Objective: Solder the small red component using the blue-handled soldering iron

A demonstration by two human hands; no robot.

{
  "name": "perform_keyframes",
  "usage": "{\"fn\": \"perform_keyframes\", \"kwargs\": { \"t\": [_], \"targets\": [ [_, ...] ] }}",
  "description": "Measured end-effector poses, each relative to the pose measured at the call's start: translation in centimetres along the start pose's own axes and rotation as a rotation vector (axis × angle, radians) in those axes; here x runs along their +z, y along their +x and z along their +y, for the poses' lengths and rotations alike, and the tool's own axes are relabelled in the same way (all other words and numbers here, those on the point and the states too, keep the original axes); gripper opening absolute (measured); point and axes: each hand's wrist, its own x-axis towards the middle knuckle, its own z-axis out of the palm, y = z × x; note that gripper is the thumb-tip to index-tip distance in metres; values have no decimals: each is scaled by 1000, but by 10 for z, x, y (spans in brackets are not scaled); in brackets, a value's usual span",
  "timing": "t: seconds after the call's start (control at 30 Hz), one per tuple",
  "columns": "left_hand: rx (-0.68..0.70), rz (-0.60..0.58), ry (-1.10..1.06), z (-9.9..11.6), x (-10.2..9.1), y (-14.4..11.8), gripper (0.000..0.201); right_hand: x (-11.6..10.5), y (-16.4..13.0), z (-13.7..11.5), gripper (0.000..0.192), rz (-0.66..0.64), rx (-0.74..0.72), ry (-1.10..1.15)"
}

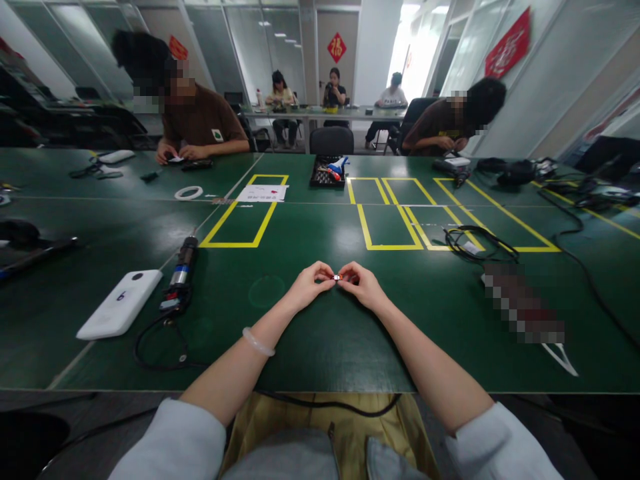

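Between my fingertips, above the green table, is a tiny piece with a white middle and orange-red at its ends; its kind is too small to make out. My left hand pinches it from the left, thumb and forefinger pressed together. From the right, my right hand pinches its other end the same way. Both hands are close to each other, the fingertips nearly meeting. A pale bracelet circles my left wrist.
To the left lie a white case and a black-and-silver cylindrical device with a cable. On the right are a coiled black cable and a blurred dark red item. A black basket holds tools farther back. Co-workers sit across the table.
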Motion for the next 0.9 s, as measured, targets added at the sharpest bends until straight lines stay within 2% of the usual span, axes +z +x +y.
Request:
{"fn": "perform_keyframes", "kwargs": {
  "t": [0.3, 0.4, 0.47, 0.57, 0.63, 0.7, 0.77, 0.83, 0.9],
  "targets": [
    [-198, -5, -117, 8, 1, 0, 24, 2, -2, -4, 20, -49, 14, -13],
    [-238, -6, -60, 10, -9, 0, 22, 2, -2, -3, 21, -50, 25, -22],
    [-233, -5, 40, 15, -22, -3, 27, 1, -2, -3, 21, -41, 32, -23],
    [-185, 26, 300, 26, -54, -16, 35, 1, -2, -4, 21, -40, 43, -18],
    [-192, 111, 581, 34, -82, -32, 37, 1, -2, -4, 21, -33, 52, -18],
    [-271, 267, 930, 39, -112, -54, 40, 1, -2, -3, 22, -16, 57, -15],
    [-347, 445, 1176, 36, -145, -82, 49, 1, -1, -1, 23, 0, 57, -9],
    [-453, 558, 1299, 26, -177, -110, 55, 1, -1, 0, 23, 12, 52, -10],
    [-595, 619, 1283, 11, -207, -135, 50, 2, 0, 1, 23, 17, 47, -13]
  ]
}}
